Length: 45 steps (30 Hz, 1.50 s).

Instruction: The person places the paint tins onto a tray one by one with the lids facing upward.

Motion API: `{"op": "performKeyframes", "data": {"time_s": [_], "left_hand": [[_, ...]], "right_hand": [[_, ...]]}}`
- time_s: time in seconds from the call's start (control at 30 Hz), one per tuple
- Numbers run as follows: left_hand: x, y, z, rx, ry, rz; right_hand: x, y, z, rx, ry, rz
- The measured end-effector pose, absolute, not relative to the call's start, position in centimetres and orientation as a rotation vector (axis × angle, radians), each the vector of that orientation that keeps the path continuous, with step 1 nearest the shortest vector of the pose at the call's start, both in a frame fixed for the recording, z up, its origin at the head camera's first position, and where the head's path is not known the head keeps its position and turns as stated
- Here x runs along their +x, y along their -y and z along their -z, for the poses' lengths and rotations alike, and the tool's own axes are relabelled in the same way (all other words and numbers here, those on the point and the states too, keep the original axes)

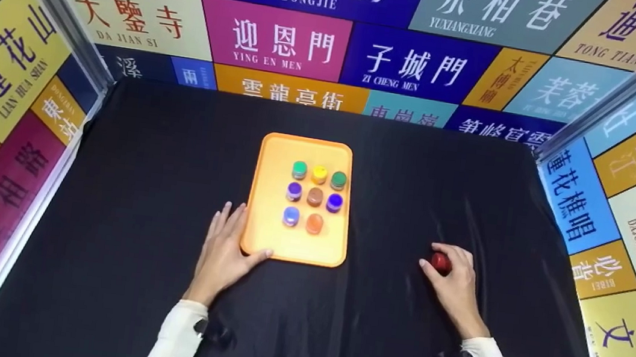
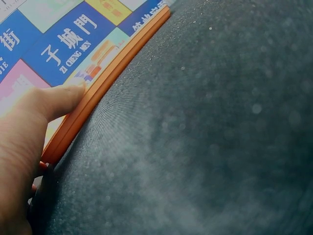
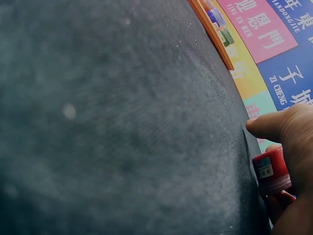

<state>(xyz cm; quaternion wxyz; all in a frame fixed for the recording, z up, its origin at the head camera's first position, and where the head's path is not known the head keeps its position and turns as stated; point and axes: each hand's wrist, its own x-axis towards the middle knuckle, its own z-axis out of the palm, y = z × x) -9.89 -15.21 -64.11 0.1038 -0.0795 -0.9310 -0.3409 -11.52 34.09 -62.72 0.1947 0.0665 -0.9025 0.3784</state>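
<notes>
An orange tray (image 1: 272, 155) lies on the black cloth, left of the middle. Small jars with coloured tops stand on it in rows: green, yellow, purple, a brown jar (image 1: 315, 197), blue and orange. My left hand (image 1: 223, 258) grips the tray's near left corner, thumb over the rim and fingers along the left side. In the left wrist view the thumb presses on the tray's edge (image 2: 93, 98). To the right, away from the tray, my right hand (image 1: 456, 286) holds a small red jar (image 3: 272, 169), its fingers curled around it. A label shows on its side.
Black cloth (image 1: 175, 155) covers the table. Walls with coloured sign panels (image 1: 274, 40) stand at the back and both sides, with metal posts (image 1: 60, 1) at the corners. Both forearms wear white sleeves (image 1: 174, 337) with a dark device at each wrist.
</notes>
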Motion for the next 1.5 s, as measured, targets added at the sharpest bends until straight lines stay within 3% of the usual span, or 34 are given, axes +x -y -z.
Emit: {"op": "performKeyframes", "data": {"time_s": [1.5], "left_hand": [[-10.0,15.3,64.4,-0.233,2.758,0.987]], "right_hand": [[-9.6,-35.6,63.2,0.125,2.506,-1.086]]}}
